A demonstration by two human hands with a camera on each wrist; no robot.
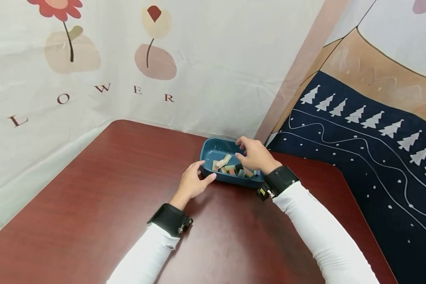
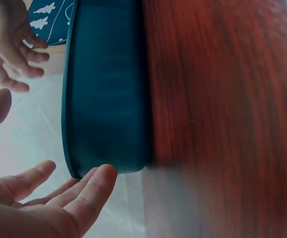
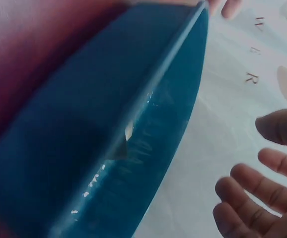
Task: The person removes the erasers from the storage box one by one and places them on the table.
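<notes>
A blue plastic bin (image 1: 230,180) stands on the table with several small blocks (image 1: 230,169) inside, in cream, orange, green and black. At its left end is my left hand (image 1: 193,182), fingers spread with the fingertips right at the rim. In the left wrist view those fingers (image 2: 91,196) lie beside the bin's corner (image 2: 106,99). My right hand (image 1: 256,155) hovers over the bin's right end with its fingers loosely bent and nothing between them. The right wrist view shows that hand (image 3: 262,193) apart from the bin wall (image 3: 84,99).
The dark red wooden table (image 1: 127,189) carries the bin near its far edge. Behind it hangs a white cloth (image 1: 216,79) with flower prints and letters. A navy cloth (image 1: 340,150) with white trees hangs along the right side.
</notes>
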